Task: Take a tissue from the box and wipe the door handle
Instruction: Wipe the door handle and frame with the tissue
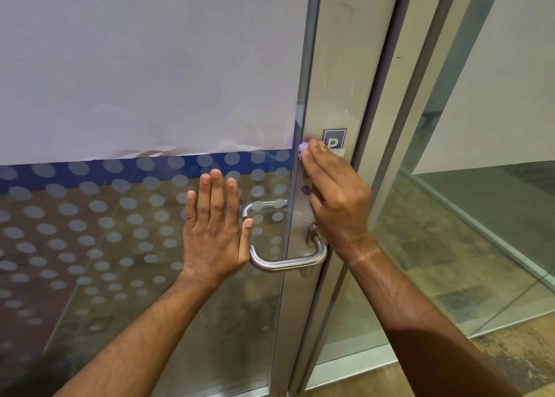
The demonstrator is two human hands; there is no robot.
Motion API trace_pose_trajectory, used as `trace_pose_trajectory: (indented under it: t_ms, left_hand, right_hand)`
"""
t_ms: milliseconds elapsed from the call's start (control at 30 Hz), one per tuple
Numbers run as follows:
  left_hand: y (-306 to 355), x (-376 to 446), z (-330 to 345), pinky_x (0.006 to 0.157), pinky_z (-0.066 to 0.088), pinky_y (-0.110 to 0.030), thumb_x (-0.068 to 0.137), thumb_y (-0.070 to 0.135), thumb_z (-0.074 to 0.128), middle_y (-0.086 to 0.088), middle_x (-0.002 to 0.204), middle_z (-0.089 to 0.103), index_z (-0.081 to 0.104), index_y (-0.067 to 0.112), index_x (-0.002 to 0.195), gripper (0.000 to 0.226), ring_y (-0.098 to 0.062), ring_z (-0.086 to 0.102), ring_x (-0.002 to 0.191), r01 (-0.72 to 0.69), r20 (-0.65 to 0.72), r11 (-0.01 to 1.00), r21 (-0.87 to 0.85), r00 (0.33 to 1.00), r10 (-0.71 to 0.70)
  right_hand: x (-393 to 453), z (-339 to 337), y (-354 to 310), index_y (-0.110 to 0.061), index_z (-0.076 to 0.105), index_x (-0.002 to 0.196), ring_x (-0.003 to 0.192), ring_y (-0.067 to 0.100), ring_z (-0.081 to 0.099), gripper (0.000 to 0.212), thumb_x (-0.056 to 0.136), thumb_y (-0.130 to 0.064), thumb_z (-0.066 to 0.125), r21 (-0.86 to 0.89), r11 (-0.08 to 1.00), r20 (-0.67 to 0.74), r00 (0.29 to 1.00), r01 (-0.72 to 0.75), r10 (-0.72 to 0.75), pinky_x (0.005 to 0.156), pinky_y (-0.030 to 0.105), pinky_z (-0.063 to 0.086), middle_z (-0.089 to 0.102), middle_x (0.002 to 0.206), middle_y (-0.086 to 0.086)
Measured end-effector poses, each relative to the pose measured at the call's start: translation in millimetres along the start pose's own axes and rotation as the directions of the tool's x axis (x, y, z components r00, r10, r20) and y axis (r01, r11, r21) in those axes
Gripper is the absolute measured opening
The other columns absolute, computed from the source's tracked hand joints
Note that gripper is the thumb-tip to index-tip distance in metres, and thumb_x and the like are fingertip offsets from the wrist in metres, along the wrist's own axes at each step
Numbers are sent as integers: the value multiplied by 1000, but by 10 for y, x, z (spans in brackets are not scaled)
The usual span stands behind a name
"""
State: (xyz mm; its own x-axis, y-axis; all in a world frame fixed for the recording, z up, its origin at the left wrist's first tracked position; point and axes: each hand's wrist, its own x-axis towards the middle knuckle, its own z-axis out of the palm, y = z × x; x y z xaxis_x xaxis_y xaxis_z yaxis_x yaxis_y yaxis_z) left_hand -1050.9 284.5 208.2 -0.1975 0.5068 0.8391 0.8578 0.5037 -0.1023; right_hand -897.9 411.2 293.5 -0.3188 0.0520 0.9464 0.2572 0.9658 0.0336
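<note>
A brushed steel lever door handle (pixel 285 263) sticks out from the metal frame of a glass door. My right hand (pixel 336 198) is pressed against the frame above the handle, with its fingers closed on a small white tissue (pixel 302 148); only a corner of the tissue shows past the fingertips. My left hand (pixel 214 231) lies flat on the glass, fingers spread and empty, just left of the handle's free end. The tissue box is not in view.
The door glass (pixel 120 231) carries frosted dots and a large white paper sheet (pixel 144 66) above. A blue sticker with a letter P (pixel 334 140) sits on the frame by my right fingertips. A second glass panel (pixel 465 216) stands to the right.
</note>
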Motion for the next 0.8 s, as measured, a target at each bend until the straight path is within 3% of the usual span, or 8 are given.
trace_pose_trajectory:
  t_ms: [100,200,267,467,600,800]
  left_hand:
    - [-2,-6,2,122,-14,-41,90,41,49,-10,160,-31,-16,8,154,97,-25,-23,150,-3,-6,1000,6,1000,3]
    - [-3,-3,2,122,-15,-41,89,41,50,-10,159,-31,-16,8,153,98,-25,-23,150,-2,-6,1000,12,1000,2]
    - [-4,-1,1,122,-15,-41,89,41,51,-10,159,-31,-17,8,153,99,-25,-23,150,1,-6,1000,13,1000,-1]
    - [-2,-6,-4,122,-14,-41,89,41,51,-10,159,-31,-16,8,154,99,-25,-23,150,2,5,1000,12,1000,-2]
    - [-1,3,-13,122,-14,-41,90,41,49,-10,159,-32,-17,8,153,98,-25,-24,149,1,13,1000,13,1000,-1]
    - [-3,-5,-13,122,-14,-42,90,42,49,-11,159,-32,-17,7,153,97,-26,-24,149,0,23,1000,10,1000,0]
  right_hand:
    - [-38,11,12,5,68,113,104,35,66,33,81,13,63,-34,999,-3,1000,11,-11,90,38,54,68,115,18]
    - [32,-2,4,3,70,111,84,33,63,26,85,5,68,-28,997,-54,996,-68,67,70,33,56,68,97,22]
    - [117,1,-1,2,70,111,81,30,62,23,87,1,69,-17,997,-76,994,-80,79,65,33,56,66,90,19]
    - [25,-34,-51,4,69,111,89,31,64,25,87,5,67,-48,995,13,996,-87,88,76,33,56,69,100,18]
    - [162,-46,-46,4,69,111,94,31,65,24,88,1,62,-39,995,-30,996,-89,87,83,32,55,69,103,18]
    - [0,-51,-87,4,70,110,88,31,68,26,86,0,62,-96,995,24,1000,-14,16,77,34,58,72,103,17]
